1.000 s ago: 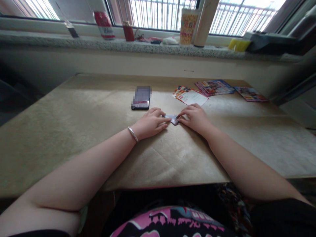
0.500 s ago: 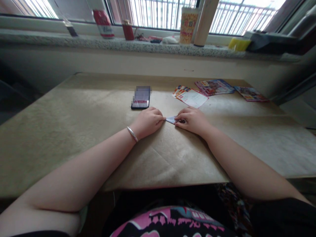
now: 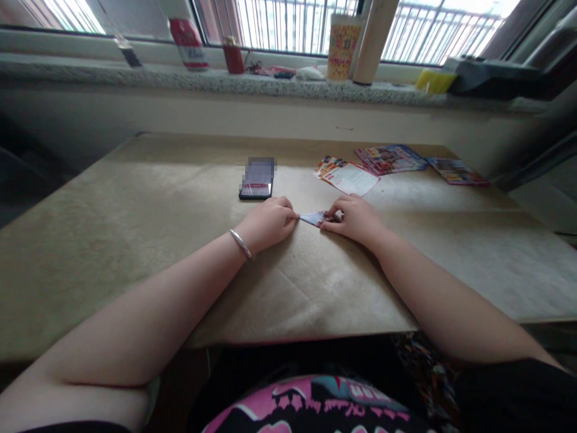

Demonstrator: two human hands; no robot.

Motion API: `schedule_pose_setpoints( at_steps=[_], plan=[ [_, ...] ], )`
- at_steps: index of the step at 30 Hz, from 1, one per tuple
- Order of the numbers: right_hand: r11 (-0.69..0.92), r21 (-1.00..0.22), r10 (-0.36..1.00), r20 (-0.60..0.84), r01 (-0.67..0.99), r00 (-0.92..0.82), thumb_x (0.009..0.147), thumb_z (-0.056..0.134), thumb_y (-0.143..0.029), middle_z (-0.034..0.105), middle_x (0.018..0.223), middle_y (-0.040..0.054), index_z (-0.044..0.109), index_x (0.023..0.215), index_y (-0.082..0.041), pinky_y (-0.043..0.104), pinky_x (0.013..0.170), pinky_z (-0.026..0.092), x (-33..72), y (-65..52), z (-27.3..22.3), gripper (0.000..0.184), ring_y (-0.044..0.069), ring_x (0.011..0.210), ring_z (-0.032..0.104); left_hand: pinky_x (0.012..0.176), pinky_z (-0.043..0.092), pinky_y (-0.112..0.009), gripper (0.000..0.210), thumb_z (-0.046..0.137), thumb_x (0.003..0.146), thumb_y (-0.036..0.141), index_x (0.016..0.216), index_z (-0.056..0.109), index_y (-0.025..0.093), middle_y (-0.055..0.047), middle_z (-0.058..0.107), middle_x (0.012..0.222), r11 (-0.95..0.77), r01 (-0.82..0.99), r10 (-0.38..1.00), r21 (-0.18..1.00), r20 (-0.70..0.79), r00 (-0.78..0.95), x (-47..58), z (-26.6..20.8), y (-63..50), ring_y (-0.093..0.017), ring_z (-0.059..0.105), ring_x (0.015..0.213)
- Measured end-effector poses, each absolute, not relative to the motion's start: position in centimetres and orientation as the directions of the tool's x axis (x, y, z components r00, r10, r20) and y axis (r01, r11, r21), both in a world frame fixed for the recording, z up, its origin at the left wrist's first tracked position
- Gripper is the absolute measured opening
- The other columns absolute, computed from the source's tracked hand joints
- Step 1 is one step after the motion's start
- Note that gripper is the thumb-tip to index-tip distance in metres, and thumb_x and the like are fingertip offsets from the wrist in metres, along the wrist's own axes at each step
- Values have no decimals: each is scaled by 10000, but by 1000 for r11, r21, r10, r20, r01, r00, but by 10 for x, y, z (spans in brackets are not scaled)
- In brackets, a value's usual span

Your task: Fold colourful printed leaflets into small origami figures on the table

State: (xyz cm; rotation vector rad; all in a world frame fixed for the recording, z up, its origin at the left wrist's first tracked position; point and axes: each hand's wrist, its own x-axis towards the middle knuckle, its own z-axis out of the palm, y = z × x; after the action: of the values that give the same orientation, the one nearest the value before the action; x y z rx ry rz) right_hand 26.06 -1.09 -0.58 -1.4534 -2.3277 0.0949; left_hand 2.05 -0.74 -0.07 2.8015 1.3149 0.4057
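Between my hands, low over the table, lies a small folded piece of paper [image 3: 311, 218], pale on the left part and patterned near its right end. My left hand [image 3: 273, 221] pinches its narrow left tip between thumb and fingers; a silver bangle circles that wrist. At the other end, my right hand [image 3: 354, 221] grips the paper with thumb and forefinger, the fingers curled and covering part of it. Just beyond my left hand rests a phone [image 3: 258, 179] with its screen lit.
Past my right hand lie fanned cards [image 3: 352, 179], with a stack of colourful printed booklets [image 3: 392, 159] and another booklet [image 3: 457, 171] farther right. On the windowsill [image 3: 270, 84] stand a red-and-white can [image 3: 189, 45], a red bottle [image 3: 233, 57] and a patterned cup [image 3: 342, 48].
My left hand has shifted slightly left. My right thumb and forefinger have parted a little around the paper, showing more of its patterned part.
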Motion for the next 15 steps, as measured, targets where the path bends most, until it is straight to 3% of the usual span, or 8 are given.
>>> schedule_pose_setpoints(
  at_steps=[4,8,15],
  plan=[
    [450,-287,885,271,846,-379,750,750,-474,710,897,71,728,812,-209,355,798,460,263,-10,-6,273,242,916,602,896,504,-348,286,505,899,243,934,774,154,-92,697,987,-652,723,756,228,264,599,19,-5,-5,-215,629,934],
    [514,-235,850,268,825,-453,802,709,-451,709,951,82,735,871,-211,365,822,449,266,-13,-2,252,250,947,589,939,497,-332,266,503,894,226,965,746,147,-79,702,1002,-644,683,765,345,302,570,15,-8,-3,-195,629,965],
    [551,-148,824,253,821,-507,775,720,-506,716,989,100,734,939,-193,394,835,456,265,-20,5,354,280,970,592,965,482,-365,221,501,886,208,978,687,132,-95,674,1006,-629,704,777,329,292,557,14,-9,-3,-214,606,1002]
  ],
)
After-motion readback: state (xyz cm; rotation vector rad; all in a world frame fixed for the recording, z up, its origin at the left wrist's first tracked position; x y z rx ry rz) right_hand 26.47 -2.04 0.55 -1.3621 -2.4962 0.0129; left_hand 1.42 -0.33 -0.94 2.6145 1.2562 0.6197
